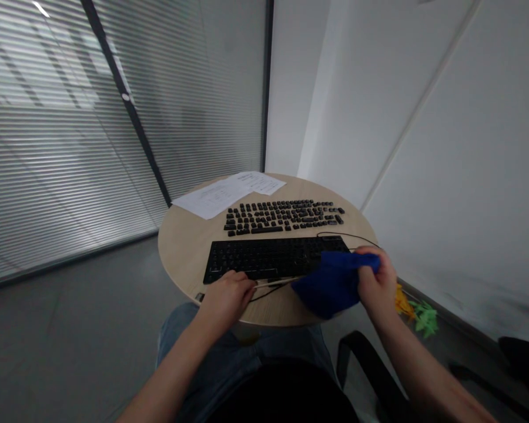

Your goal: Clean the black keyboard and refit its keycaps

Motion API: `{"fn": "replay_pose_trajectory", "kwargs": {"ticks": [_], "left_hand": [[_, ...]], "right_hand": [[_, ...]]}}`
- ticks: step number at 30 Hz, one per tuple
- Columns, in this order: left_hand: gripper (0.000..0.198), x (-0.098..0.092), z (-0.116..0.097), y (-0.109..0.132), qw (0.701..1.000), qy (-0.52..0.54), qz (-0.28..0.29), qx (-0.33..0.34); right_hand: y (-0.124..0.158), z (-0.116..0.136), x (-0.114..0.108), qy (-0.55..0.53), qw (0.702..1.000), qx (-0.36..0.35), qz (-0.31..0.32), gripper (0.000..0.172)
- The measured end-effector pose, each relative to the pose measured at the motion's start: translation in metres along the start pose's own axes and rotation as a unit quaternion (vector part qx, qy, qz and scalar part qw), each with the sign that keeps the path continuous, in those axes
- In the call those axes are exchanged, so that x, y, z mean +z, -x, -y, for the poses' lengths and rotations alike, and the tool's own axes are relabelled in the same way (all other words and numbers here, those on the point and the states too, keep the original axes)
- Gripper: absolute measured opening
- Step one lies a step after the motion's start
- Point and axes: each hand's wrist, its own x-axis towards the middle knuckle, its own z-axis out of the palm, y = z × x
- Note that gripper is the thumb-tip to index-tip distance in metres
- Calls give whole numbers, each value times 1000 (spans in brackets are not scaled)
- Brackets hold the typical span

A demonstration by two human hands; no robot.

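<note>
My right hand (377, 279) is closed on a corner of a blue cloth (328, 288), which hangs loosely over the near right edge of the table. In my left hand (229, 294), closed near the table's front edge, is one end of a thin pale stick (273, 284). The stick's other end reaches toward the cloth, and I cannot tell whether they touch. Just beyond both hands lies a black keyboard base (264, 257), its right part partly covered by the cloth. Behind it, many loose black keycaps (282, 216) are laid out in rows.
Printed paper sheets (220, 195) lie at the back left of the round wooden table (180, 247). A black cable (357, 237) runs off to the right. Orange and green pieces (424, 317) are on the floor by the wall. A black chair armrest (370, 364) stands near my right arm.
</note>
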Motion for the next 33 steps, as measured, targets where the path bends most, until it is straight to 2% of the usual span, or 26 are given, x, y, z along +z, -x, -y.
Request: {"fn": "replay_pose_trajectory", "kwargs": {"ticks": [6,10,17,22,27,33], "left_hand": [[19,-4,-6,-2,1000,4,5,-18],[21,-8,-1,1,999,-5,14,-33],[24,-17,20,15,998,-23,21,-47],[19,-18,16,14,998,-20,26,-46],[16,-16,13,13,999,-12,-19,-27],[18,-9,22,20,996,10,-81,25]], "right_hand": [[-52,39,-6,-126,980,-31,-150,13],[-66,58,-19,-163,963,-65,-203,17],[-54,58,-38,-133,979,-45,-149,13],[-47,56,-42,-113,983,-25,-144,13],[-46,55,-45,-114,984,-34,-131,12],[-44,50,-48,-103,987,-13,-125,11]]}}
